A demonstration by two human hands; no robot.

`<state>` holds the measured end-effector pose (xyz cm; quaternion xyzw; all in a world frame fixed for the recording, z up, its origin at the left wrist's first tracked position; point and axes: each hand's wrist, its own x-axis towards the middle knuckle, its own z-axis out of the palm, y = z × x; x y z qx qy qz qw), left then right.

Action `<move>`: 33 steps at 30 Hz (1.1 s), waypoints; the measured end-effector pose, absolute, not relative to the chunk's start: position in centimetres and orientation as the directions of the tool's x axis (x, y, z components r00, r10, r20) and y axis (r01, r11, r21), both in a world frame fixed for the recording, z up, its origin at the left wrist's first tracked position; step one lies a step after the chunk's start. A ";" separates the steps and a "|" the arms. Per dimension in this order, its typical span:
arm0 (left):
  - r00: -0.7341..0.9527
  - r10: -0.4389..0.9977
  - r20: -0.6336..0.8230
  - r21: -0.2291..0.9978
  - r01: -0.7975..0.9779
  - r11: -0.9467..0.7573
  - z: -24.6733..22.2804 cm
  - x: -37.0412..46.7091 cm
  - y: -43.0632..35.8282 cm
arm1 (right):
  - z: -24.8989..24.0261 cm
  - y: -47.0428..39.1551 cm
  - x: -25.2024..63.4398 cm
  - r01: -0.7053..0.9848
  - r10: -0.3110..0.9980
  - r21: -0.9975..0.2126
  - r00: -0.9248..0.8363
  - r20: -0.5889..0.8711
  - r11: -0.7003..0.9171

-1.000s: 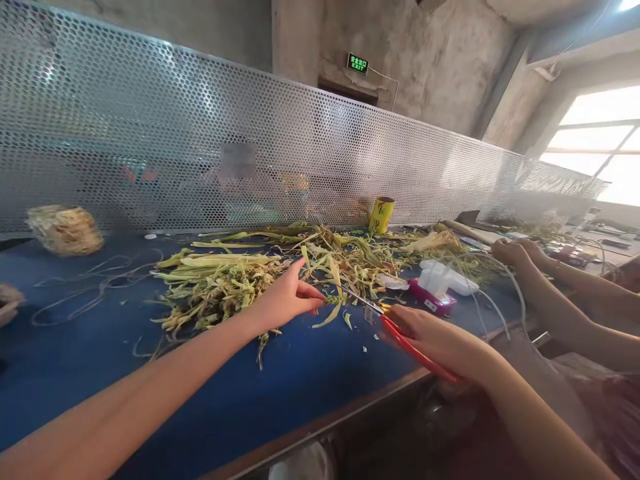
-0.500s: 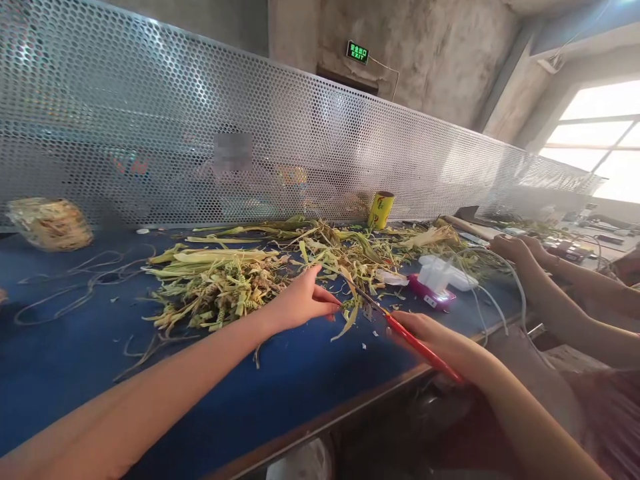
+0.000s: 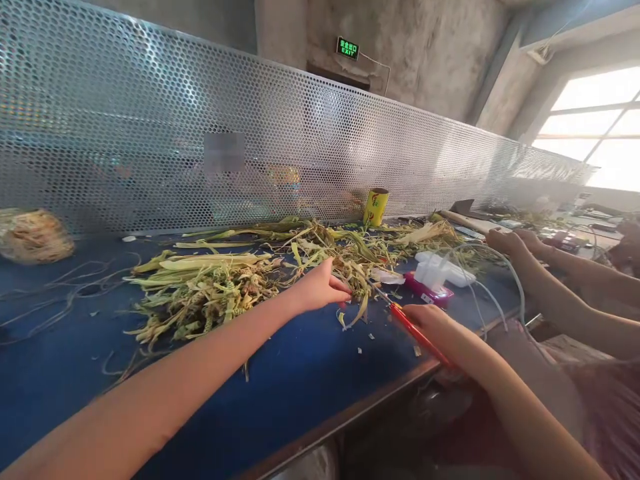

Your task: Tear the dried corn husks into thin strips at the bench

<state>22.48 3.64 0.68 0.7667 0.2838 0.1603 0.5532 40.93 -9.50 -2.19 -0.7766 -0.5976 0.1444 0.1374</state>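
Observation:
My left hand point(image 3: 325, 287) is closed on a braided husk piece point(image 3: 359, 287) above the blue tabletop point(image 3: 310, 380). My right hand point(image 3: 433, 323) is wrapped round the red handles of scissors point(image 3: 413, 330). Their metal blades point up and left, close to the husk piece; whether they touch it I cannot tell. A bundle of pale green braided husks point(image 3: 205, 293) lies left of my left hand. Behind both hands spreads a loose heap of dry husk strips point(image 3: 320, 240).
A yellow can point(image 3: 376, 207) stands before the perforated metal screen point(image 3: 280, 133). Right of the heap are a magenta box point(image 3: 425, 291) and white plastic containers point(image 3: 443, 272). Another person's hands point(image 3: 513, 240) are at the right. A wrapped bundle point(image 3: 35, 235) and cords lie left.
The view has turned slightly to the right. The scissors have drawn back a little from my left hand, and a small loose scrap now shows below the held husk piece.

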 end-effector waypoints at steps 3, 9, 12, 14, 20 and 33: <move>0.763 0.644 -0.049 0.944 0.247 -0.221 0.6 22.9 3.9 | -3.0 -8.8 41.9 0.885 0.944 -0.351 0.329 0.005 -0.307; 0.641 0.766 0.049 0.960 0.180 -0.213 -0.3 20.6 4.7 | -3.1 -9.4 42.6 0.844 0.974 -0.504 0.226 0.022 -0.185; 0.642 0.761 0.091 0.961 0.143 -0.235 0.0 18.8 5.3 | -1.4 -10.4 41.6 0.835 0.992 -0.537 0.087 -0.088 -0.121; 0.670 0.737 0.088 0.960 0.141 -0.243 0.7 17.6 5.7 | -0.2 -10.8 40.6 0.847 0.989 -0.526 -0.005 -0.150 -0.075; 0.795 0.604 0.058 0.934 0.170 -0.314 2.2 15.6 6.4 | 1.3 -10.2 38.7 0.885 0.972 -0.464 -0.140 -0.186 0.039; 0.881 0.472 -0.005 0.872 0.235 -0.430 3.2 14.5 6.5 | 2.1 -9.0 37.3 0.916 0.972 -0.388 -0.173 -0.162 0.099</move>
